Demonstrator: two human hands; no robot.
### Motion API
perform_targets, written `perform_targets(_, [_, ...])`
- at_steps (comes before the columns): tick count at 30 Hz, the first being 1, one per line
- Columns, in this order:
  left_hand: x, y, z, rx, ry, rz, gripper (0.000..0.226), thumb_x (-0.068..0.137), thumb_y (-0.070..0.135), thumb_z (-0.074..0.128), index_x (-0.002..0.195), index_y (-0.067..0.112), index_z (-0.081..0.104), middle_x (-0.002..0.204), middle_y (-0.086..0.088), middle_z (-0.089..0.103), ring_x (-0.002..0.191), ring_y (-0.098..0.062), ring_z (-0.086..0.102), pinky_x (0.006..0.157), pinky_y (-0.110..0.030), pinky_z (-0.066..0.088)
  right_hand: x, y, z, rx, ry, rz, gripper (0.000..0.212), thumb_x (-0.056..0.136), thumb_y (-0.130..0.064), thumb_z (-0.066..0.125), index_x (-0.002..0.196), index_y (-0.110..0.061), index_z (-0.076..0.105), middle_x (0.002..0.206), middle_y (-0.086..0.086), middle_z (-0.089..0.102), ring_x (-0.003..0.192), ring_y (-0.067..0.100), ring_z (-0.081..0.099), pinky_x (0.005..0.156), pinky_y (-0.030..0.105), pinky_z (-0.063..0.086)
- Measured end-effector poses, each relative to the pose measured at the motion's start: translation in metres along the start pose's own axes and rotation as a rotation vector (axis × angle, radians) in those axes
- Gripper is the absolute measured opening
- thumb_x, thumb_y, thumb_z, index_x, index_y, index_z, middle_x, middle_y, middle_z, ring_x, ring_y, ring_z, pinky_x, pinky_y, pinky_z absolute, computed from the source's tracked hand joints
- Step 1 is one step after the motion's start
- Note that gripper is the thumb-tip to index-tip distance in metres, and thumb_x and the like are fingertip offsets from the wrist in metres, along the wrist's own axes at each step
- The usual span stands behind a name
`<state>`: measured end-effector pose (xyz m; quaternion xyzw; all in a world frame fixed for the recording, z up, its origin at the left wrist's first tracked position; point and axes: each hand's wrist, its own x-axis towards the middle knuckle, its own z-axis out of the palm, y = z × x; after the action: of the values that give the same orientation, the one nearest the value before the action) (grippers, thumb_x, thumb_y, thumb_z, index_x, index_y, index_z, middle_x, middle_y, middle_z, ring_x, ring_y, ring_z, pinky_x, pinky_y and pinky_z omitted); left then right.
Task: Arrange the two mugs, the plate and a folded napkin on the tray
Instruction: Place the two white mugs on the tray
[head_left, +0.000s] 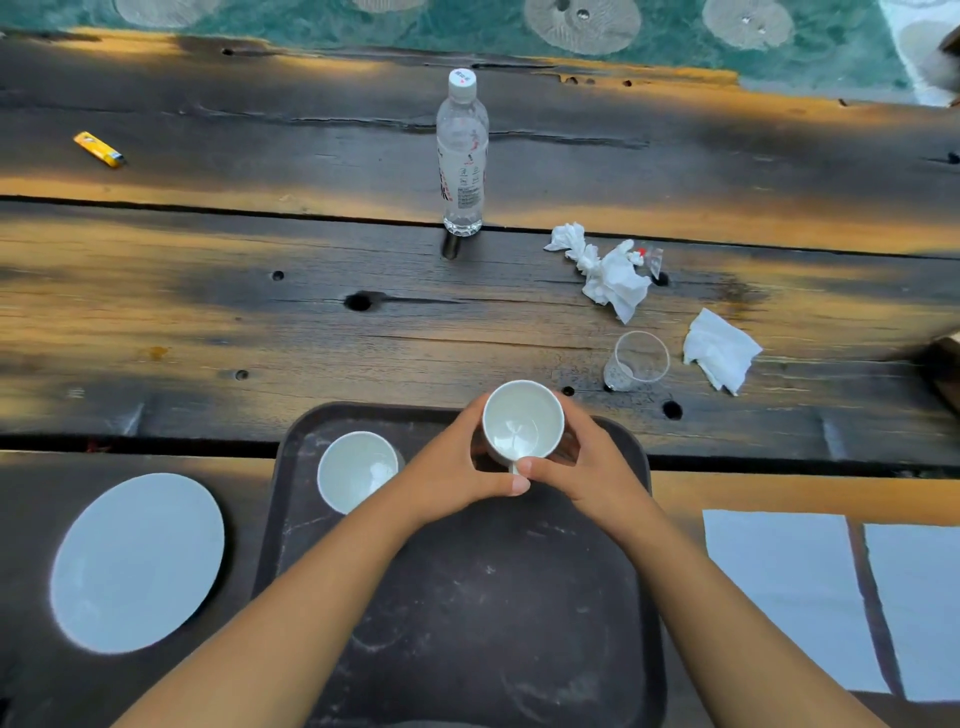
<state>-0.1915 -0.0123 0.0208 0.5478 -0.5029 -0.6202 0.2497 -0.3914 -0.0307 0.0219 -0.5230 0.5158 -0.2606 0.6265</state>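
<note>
- Tray (467, 597) is seen nearest on the surface (311, 338). It is flanked by the plate (137, 561) on the left and two flat napkins (784, 592) on the right, the outer one cut off by the frame.
- One mug (356, 470) is set at the tray's far left.
- Second mug (522, 421), at the tray's far edge, is gripped by left hand (457, 467) and right hand (582, 467), fingers curled round it; its base is hidden.
- Beyond are noted a glass (636, 361), crumpled tissues (608, 270), a bottle (462, 150) and a lighter (98, 149).

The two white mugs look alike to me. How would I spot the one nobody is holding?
Start at the dark tray at the wooden table's near edge. The free mug stands in the tray's far left corner, nearest the white plate. The held mug, further right, is cupped by the left hand and right hand.
</note>
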Motion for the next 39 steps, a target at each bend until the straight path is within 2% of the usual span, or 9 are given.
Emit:
perform_targets(7, [-0.016, -0.01, 0.028, 0.005, -0.011, -0.052, 0.091, 0.072, 0.028, 0.088, 0.142, 0.053, 0.036, 0.139, 0.021, 0.056, 0.13, -0.005, 0.054, 0.111, -0.045, 0.044, -0.024, 0.018, -0.006, -0.001, -0.001, 0.043, 0.075, 0.074, -0.006, 0.082, 0.135, -0.038, 0.054, 0.13, -0.017, 0.065, 0.125, 0.004, 0.059, 0.094, 0.016, 0.051])
perform_targets(12, [-0.025, -0.013, 0.043, 0.059, 0.007, -0.073, 0.088, 0.071, 0.035, 0.086, 0.137, 0.06, 0.034, 0.134, 0.028, 0.056, 0.126, 0.004, 0.053, 0.112, -0.039, 0.044, -0.034, 0.027, -0.012, -0.003, -0.019, 0.063, 0.079, 0.072, -0.006, 0.083, 0.137, -0.038, 0.052, 0.134, -0.014, 0.063, 0.128, 0.008, 0.058, 0.103, 0.028, 0.05])
perform_targets(19, [-0.023, -0.016, 0.056, 0.089, -0.007, -0.087, 0.089, 0.07, 0.036, 0.085, 0.137, 0.062, 0.032, 0.133, 0.034, 0.053, 0.123, 0.01, 0.052, 0.111, -0.034, 0.044, -0.045, 0.037, -0.02, -0.028, -0.005, 0.088, 0.078, 0.072, -0.008, 0.083, 0.136, -0.039, 0.052, 0.132, -0.016, 0.063, 0.128, 0.007, 0.058, 0.102, 0.024, 0.051])
perform_targets(25, [-0.021, -0.019, 0.063, 0.11, -0.013, -0.087, 0.087, 0.071, 0.037, 0.084, 0.128, 0.072, 0.029, 0.131, 0.037, 0.052, 0.123, 0.013, 0.05, 0.106, -0.027, 0.043, -0.048, 0.044, -0.023, -0.043, -0.001, 0.125, 0.083, 0.071, -0.01, 0.085, 0.141, -0.034, 0.048, 0.136, -0.013, 0.06, 0.13, 0.007, 0.056, 0.11, 0.037, 0.047])
perform_targets(32, [-0.022, -0.023, 0.062, 0.093, -0.009, -0.094, 0.087, 0.074, 0.034, 0.085, 0.134, 0.064, 0.031, 0.13, 0.039, 0.05, 0.123, 0.014, 0.049, 0.1, -0.018, 0.041, -0.044, 0.043, -0.023, -0.073, -0.018, 0.127, 0.08, 0.071, -0.013, 0.085, 0.137, -0.041, 0.05, 0.132, -0.019, 0.061, 0.127, 0.005, 0.057, 0.107, 0.033, 0.049])
perform_targets(39, [-0.021, -0.025, 0.063, 0.103, -0.011, -0.099, 0.089, 0.074, 0.038, 0.084, 0.137, 0.064, 0.027, 0.132, 0.041, 0.047, 0.122, 0.018, 0.046, 0.097, -0.016, 0.04, -0.044, 0.041, -0.025, -0.081, -0.034, 0.145, 0.081, 0.074, -0.01, 0.085, 0.14, -0.038, 0.047, 0.133, -0.017, 0.061, 0.124, 0.005, 0.06, 0.105, 0.031, 0.051])
